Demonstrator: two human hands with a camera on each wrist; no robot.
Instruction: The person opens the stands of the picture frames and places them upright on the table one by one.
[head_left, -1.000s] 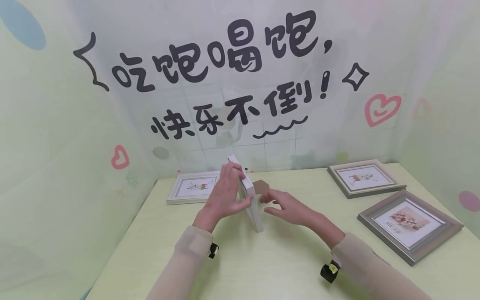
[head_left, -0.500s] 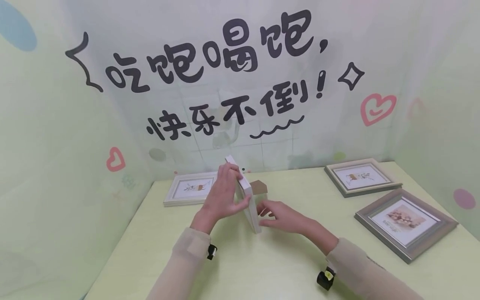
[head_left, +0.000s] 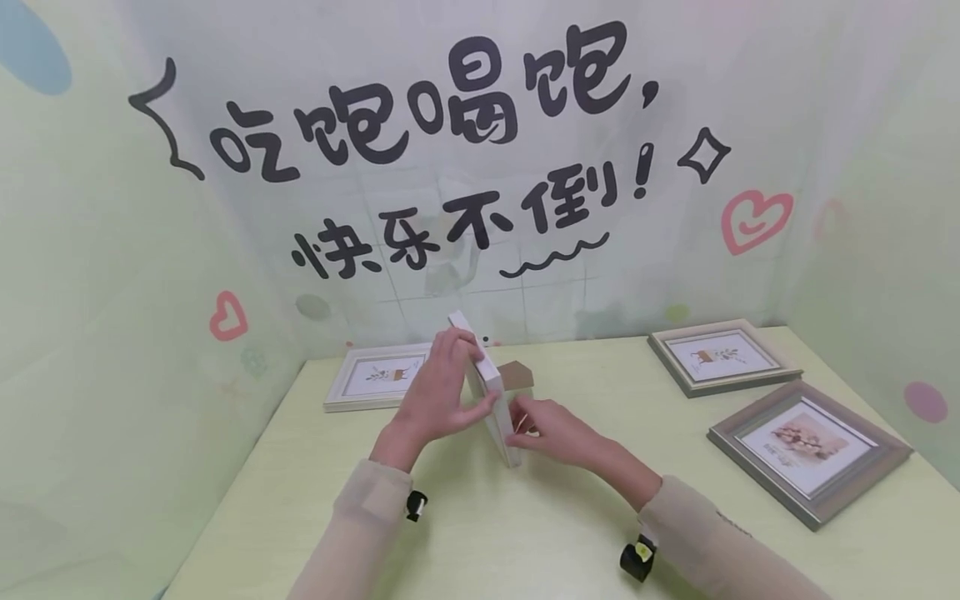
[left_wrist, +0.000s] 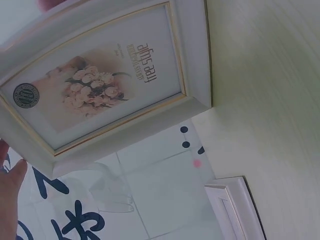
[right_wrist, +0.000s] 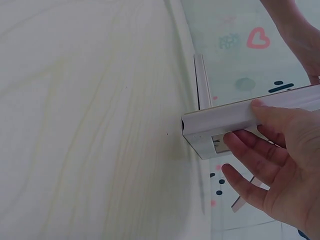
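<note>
A white photo frame (head_left: 480,354) stands tilted on edge on the table. Its front, in the left wrist view, has a gold inner trim and a flower print (left_wrist: 95,87). My left hand (head_left: 435,400) grips its upper edge, fingers over the top and thumb on the near side. At the frame's near edge is my right hand (head_left: 555,429); in the right wrist view its thumb lies on the frame's rim (right_wrist: 220,114) and a fingertip touches the back, the other fingers loosely bent. A brown flap (head_left: 516,375) sticks out behind the frame, partly hidden.
Another white photo frame (head_left: 337,398) lies flat at the back left. On the right lie a cream frame (head_left: 682,377) and a larger silver-brown frame (head_left: 810,504). A printed curtain (head_left: 375,308) hangs behind the table (head_left: 465,533).
My right hand has come left and slightly down, from beside the photo frame to its near edge, and now touches it. My left hand keeps its grip; the frame stays tilted.
</note>
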